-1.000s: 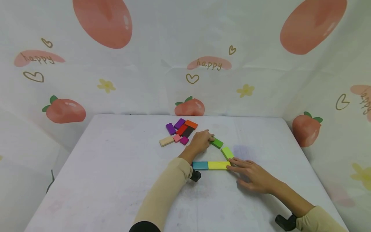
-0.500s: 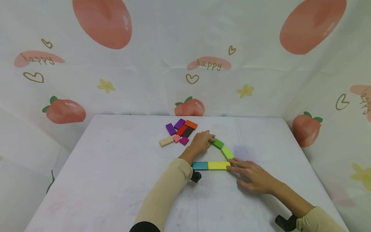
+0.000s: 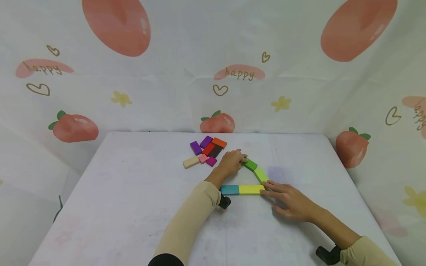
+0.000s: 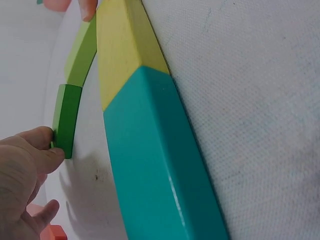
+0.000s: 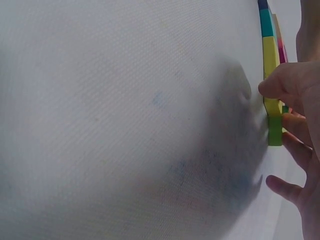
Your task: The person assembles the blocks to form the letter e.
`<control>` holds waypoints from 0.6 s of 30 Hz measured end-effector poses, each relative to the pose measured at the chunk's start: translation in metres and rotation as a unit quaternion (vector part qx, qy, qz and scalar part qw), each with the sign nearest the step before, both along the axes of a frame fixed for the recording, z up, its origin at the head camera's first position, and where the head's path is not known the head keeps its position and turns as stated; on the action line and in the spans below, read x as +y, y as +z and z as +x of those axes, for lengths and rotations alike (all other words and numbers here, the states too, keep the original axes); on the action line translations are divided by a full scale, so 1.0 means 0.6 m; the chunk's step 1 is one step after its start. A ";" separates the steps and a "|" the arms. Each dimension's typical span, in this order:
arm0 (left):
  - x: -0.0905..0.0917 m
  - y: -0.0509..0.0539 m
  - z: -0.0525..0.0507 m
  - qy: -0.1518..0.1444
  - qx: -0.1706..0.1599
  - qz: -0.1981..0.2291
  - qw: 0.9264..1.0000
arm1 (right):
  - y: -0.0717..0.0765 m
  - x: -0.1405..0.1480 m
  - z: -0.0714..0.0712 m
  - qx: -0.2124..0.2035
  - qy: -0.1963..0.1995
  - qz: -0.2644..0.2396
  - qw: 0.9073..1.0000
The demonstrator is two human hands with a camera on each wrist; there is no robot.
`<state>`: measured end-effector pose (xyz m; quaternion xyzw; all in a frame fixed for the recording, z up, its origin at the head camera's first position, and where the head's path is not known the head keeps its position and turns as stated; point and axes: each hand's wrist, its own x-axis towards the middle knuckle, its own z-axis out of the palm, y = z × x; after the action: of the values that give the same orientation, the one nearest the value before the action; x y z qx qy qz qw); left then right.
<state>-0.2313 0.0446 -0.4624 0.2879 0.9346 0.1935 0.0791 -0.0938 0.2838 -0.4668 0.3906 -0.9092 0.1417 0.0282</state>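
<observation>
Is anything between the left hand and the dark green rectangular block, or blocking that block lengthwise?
Nothing visible stands between: the left hand pinches one end of the dark green rectangular block. At its other end lies the light green rectangular block, which would probably obstruct a slide that way.

Cannot see whole: dark green block (image 3: 251,164), behind yellow block (image 3: 250,190), end hidden by left hand (image 3: 230,162) in head view; teal block (image 4: 145,160), left of yellow block, cropped by left-wrist view's bottom edge.
</observation>
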 end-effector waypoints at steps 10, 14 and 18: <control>-0.001 0.004 0.002 -0.005 0.004 -0.007 1.000 | -0.001 0.000 0.000 -0.003 -0.001 0.002 1.000; -0.003 0.004 0.003 -0.010 0.009 -0.008 1.000 | -0.002 0.001 0.000 -0.002 -0.002 0.001 1.000; -0.006 0.003 0.003 -0.010 0.000 0.001 1.000 | -0.003 0.002 0.000 -0.001 -0.003 0.001 1.000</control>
<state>-0.2297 0.0410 -0.4607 0.2969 0.9316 0.1935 0.0808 -0.0937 0.2849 -0.4683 0.3880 -0.9103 0.1414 0.0276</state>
